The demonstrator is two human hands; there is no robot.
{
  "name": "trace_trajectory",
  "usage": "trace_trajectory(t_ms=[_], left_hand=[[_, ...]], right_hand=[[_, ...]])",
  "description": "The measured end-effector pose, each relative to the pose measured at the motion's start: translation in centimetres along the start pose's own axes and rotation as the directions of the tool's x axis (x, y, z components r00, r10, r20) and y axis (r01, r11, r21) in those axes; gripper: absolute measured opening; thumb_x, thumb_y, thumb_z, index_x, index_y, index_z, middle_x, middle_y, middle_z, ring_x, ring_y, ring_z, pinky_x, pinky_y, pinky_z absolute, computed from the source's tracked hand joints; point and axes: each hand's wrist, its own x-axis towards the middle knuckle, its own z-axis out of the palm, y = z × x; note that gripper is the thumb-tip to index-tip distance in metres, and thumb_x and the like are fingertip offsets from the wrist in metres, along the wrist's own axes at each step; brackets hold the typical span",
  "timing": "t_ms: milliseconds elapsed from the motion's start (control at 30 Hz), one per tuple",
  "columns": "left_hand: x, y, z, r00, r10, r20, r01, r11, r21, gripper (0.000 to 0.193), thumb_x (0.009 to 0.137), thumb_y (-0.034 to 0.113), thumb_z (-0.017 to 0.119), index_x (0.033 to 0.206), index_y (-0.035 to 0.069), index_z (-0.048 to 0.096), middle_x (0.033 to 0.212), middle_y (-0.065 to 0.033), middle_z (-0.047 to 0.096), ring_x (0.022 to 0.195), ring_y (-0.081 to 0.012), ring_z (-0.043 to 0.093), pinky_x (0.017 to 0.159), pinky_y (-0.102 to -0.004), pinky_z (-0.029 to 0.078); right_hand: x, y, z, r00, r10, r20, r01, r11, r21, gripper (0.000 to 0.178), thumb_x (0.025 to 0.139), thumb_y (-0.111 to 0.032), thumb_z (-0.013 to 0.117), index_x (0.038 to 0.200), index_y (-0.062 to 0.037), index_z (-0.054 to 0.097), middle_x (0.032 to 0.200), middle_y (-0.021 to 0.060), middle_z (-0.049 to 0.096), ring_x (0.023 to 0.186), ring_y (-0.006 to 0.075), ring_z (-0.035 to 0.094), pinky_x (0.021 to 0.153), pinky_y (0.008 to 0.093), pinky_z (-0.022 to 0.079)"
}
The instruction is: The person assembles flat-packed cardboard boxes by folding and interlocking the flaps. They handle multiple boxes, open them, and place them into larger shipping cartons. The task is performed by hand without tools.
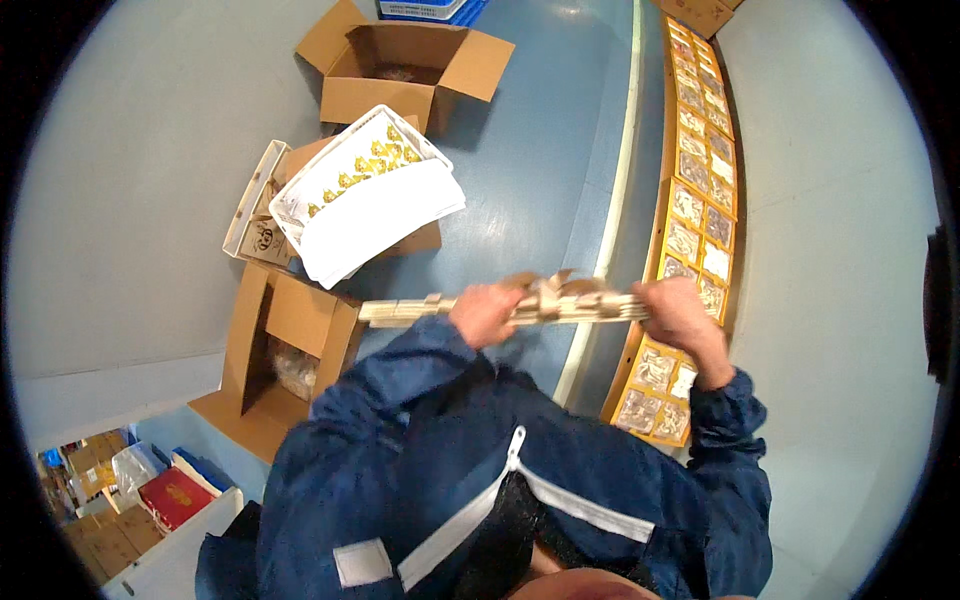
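Your left hand (487, 313) is closed partway along the pale slatted stack (572, 312), right hand (681, 312) round its right end; spread grip probably steadies its length.

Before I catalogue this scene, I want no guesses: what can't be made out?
All in the head view:
Pale bundle: motion blur hides how many pieces it holds.
Its right end: covered by the right grip.
White tray: lower part hidden under white sheets.
Blue container: cut off by the upper edge.
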Motion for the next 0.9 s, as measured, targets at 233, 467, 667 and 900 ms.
trace_trajectory(t_ms=[233,467,667,900], left_hand=[[18.1,-0.3,-10.6,0.959,0.263,0.11,-0.266,0.964,0.015,0.031,0.064,0.014,0.067,0.092,0.01,0.055,0.07,-0.015,0.061,0.067,-0.0348,0.061,0.057,-0.0444,0.048],[35.1,-2.8,-18.5,0.788,0.537,0.3,-0.595,0.79,0.149,0.028,0.061,0.012,0.067,0.087,0.005,0.059,0.072,-0.0151,0.062,0.07,-0.0341,0.062,0.062,-0.0421,0.049],[43.0,-10.2,-22.2,0.854,0.378,0.357,-0.469,0.856,0.216,0.029,0.059,0.009,0.065,0.086,0.004,0.059,0.069,-0.0148,0.061,0.069,-0.0333,0.061,0.061,-0.042,0.048],[42.4,-11.0,-19.0,0.936,0.294,0.191,-0.341,0.889,0.304,0.027,0.057,0.009,0.064,0.083,0.003,0.058,0.069,-0.0163,0.06,0.071,-0.0347,0.06,0.061,-0.0437,0.047]], right_hand=[[1.2,4.5,-12.7,0.952,0.266,-0.154,-0.266,0.964,0.017,0.024,0.061,-0.009,0.068,0.078,-0.0025,0.052,0.066,0.0178,0.059,0.065,0.0349,0.059,0.059,0.0413,0.047],[9.0,13.3,-16.2,0.896,0.416,-0.155,-0.359,0.884,0.298,0.033,0.057,-0.01,0.075,0.076,-0.0014,0.049,0.068,0.0204,0.058,0.064,0.0361,0.059,0.056,0.0392,0.046],[22.3,21.9,-14.9,0.983,0.111,-0.148,-0.064,0.954,0.291,0.033,0.06,-0.015,0.073,0.079,-0.0044,0.048,0.066,0.0184,0.056,0.064,0.0368,0.057,0.056,0.0414,0.045],[25.6,26.0,-13.5,0.989,-0.077,-0.125,0.092,0.989,0.116,0.034,0.061,-0.014,0.07,0.083,-0.0026,0.048,0.062,0.0189,0.055,0.064,0.0384,0.057,0.056,0.0432,0.044]])
